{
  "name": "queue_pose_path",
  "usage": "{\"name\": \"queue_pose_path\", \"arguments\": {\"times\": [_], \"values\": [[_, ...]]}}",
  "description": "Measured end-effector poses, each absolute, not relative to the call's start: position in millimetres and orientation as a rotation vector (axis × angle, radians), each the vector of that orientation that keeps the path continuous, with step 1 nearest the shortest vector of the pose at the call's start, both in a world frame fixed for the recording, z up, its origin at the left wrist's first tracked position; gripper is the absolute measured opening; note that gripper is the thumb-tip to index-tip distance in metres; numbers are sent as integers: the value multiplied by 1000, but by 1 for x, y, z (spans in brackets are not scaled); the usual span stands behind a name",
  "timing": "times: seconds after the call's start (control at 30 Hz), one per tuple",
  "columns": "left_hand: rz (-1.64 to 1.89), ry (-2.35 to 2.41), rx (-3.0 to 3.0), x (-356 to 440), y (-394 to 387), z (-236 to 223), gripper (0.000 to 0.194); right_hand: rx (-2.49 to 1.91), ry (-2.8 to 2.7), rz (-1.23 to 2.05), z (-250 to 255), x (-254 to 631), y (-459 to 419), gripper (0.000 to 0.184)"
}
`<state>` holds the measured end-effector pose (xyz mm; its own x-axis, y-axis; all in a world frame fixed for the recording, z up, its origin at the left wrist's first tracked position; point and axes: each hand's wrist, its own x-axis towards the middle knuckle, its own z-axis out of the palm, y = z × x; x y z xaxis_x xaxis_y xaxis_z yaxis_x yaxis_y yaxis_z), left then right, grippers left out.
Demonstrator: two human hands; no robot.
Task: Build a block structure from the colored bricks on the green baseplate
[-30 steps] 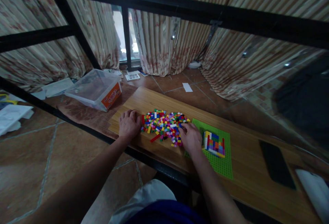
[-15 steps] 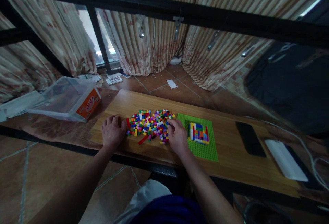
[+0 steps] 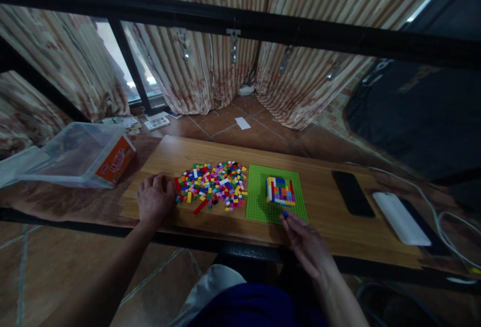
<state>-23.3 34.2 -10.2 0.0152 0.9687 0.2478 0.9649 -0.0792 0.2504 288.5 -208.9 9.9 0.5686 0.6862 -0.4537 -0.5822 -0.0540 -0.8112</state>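
Observation:
My right hand [image 3: 306, 239] pinches a small blue toy brick [image 3: 285, 214] between thumb and fingertips. It is over the front edge of the green baseplate [image 3: 256, 207], just in front of a small multicoloured brick build [image 3: 281, 191] with raised walls. My left hand [image 3: 155, 198] rests on the wooden tabletop with its fingers loosely spread and nothing visible in it. Its thumb lies beside the left end of a spread-out pile of loose bricks [image 3: 214, 184] in many colours. A long red brick [image 3: 200, 207] lies at the front of that pile.
A clear plastic bin [image 3: 78, 149] with an orange label stands left of the wooden board [image 3: 180, 149]. To the right lie a black phone [image 3: 353, 193], a white rectangular device [image 3: 400, 218] and a white cable [image 3: 424, 189]. A dark rail [image 3: 210, 16] crosses in front of striped curtains.
My right hand has moved from the pile's right end to the front of the baseplate, and a blue brick now shows in its fingers. My left hand stays beside the pile.

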Motion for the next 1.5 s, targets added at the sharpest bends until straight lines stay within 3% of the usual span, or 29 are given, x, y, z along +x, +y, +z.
{"name": "queue_pose_path", "arguments": {"times": [0.3, 0.57, 1.5], "values": [[550, 2112, 2237, -23, 35, -8, 48, -1797, -749, 398, 3, 332, -194, 35], [531, 2112, 2229, -23, 35, -8, 48, -1892, -1087, 206, -3, 341, -166, 28], [580, 2096, 2209, -22, 33, -7, 46, -1882, -1030, 400, -12, 354, -167, 27]]}}
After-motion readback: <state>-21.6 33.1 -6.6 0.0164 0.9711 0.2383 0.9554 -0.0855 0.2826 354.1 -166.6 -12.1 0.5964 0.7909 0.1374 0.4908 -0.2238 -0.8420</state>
